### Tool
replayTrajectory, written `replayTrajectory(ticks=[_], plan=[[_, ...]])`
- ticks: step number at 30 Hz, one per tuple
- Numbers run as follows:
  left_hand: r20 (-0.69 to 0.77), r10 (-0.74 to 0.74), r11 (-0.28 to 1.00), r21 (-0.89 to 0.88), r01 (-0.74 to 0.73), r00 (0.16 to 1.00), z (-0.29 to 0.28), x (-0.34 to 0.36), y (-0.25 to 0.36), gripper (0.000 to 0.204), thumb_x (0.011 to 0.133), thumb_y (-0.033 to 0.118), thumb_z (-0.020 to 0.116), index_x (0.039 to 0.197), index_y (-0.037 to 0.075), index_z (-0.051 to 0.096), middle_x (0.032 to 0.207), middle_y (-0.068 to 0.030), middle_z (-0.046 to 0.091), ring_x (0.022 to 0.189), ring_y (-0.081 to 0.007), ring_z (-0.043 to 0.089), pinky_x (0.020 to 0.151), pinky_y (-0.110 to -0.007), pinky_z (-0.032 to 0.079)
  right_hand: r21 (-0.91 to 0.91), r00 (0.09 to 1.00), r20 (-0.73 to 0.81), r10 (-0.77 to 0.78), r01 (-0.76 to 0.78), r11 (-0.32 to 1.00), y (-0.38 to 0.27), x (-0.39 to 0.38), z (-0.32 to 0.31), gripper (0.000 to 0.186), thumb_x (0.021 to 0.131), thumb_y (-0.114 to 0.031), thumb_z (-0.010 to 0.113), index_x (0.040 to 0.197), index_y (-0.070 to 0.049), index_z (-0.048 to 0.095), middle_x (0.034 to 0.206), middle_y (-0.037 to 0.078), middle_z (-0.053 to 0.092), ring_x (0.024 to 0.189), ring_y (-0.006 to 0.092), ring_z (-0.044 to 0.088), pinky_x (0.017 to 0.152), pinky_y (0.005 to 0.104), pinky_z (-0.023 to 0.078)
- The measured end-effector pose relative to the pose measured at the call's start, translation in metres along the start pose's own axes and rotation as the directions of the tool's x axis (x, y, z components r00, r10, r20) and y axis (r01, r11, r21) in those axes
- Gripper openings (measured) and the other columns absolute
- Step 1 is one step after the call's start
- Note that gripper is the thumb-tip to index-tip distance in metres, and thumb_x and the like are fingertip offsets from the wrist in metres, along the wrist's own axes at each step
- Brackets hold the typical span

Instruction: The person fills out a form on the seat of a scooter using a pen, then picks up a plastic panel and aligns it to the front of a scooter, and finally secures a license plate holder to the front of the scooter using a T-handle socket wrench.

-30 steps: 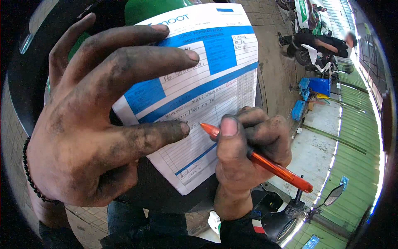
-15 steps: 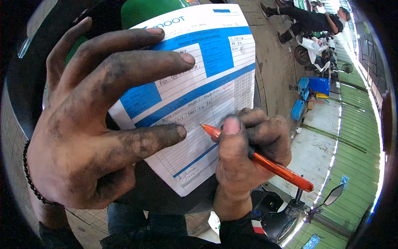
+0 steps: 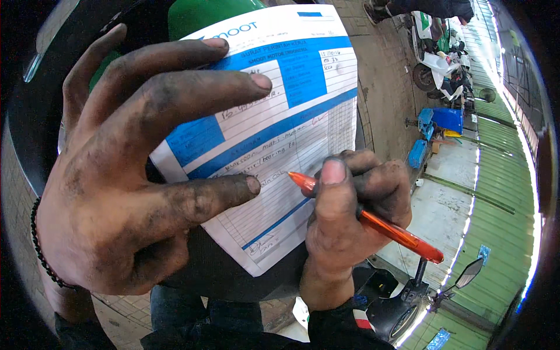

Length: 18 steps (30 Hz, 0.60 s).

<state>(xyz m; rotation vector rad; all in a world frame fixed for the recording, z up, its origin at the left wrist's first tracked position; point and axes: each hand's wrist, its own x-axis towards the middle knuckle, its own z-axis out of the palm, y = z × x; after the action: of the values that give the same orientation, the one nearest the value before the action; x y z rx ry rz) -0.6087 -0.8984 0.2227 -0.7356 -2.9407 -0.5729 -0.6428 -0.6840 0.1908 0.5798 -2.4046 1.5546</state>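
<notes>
My right hand (image 3: 356, 204) is closed around an orange pen (image 3: 399, 236), thumb on top. The pen's tip touches, or nearly touches, the lower lined part of a white and blue printed form (image 3: 280, 219) with handwriting on it. The form lies on a dark surface (image 3: 227, 265) that looks like a motorcycle seat. My left hand (image 3: 140, 151), smudged with black grime, spreads over the form's left side. Its thumb and fingertips rest on the paper and cover part of it. A black bead bracelet (image 3: 44, 256) circles the left wrist.
Beyond the form is a green rounded panel (image 3: 195, 18). To the right stand a white motorcycle (image 3: 443, 70), blue boxes (image 3: 448, 120) and a green corrugated wall (image 3: 501, 198). A person (image 3: 431, 8) is at the top right. A scooter with a mirror (image 3: 468, 274) is at the lower right.
The pen tip has moved slightly right along the handwritten line, leaving a few more letters. My left hand stays nearly in place. The person at the top right has moved toward the top edge.
</notes>
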Motion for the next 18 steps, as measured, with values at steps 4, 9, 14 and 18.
replayTrajectory(ticks=[4,9,14,18], plan=[[0.004,0.017,1.000,0.020,-0.017,1.000,0.0018,-0.0003,-0.0015,0.029,0.064,0.031,0.063,0.092,0.028,0.070,0.130,-0.0152,0.052,0.123,-0.0440,0.044,0.103,-0.064,0.021,0.012,0.999,-0.016,-0.052,0.052,0.999,0.0047,-0.0002,0.0004,0.036,0.071,-0.004,0.075,0.068,-0.007,0.039,0.055,0.008,0.055,0.045,0.0139,0.056,0.040,0.0263,0.041],[0.026,0.008,1.000,-0.003,-0.008,1.000,-0.0009,-0.0014,-0.0007,0.030,0.066,0.036,0.060,0.093,0.028,0.070,0.131,-0.0153,0.051,0.123,-0.0441,0.043,0.103,-0.063,0.020,-0.028,0.999,0.009,-0.040,0.040,0.999,0.0005,0.0006,-0.0006,0.035,0.071,-0.002,0.074,0.067,-0.007,0.040,0.054,0.007,0.054,0.046,0.0147,0.057,0.040,0.0269,0.042],[0.018,0.021,1.000,-0.017,-0.021,1.000,0.0002,-0.0006,-0.0035,0.030,0.065,0.034,0.061,0.093,0.029,0.070,0.131,-0.0154,0.051,0.123,-0.0437,0.043,0.104,-0.062,0.019,0.040,0.999,-0.039,-0.006,0.007,0.999,0.0035,-0.0017,0.0006,0.035,0.070,-0.002,0.074,0.067,-0.007,0.040,0.055,0.007,0.055,0.045,0.0134,0.054,0.040,0.0257,0.041],[0.018,-0.008,1.000,0.012,0.008,1.000,0.0007,-0.0008,-0.0006,0.029,0.064,0.030,0.062,0.092,0.029,0.070,0.130,-0.0153,0.052,0.124,-0.0431,0.043,0.104,-0.062,0.019,-0.007,1.000,-0.015,0.024,-0.024,1.000,-0.0015,-0.0002,0.0008,0.035,0.070,-0.001,0.074,0.068,-0.008,0.040,0.057,0.007,0.054,0.046,0.0132,0.052,0.041,0.0257,0.040]])
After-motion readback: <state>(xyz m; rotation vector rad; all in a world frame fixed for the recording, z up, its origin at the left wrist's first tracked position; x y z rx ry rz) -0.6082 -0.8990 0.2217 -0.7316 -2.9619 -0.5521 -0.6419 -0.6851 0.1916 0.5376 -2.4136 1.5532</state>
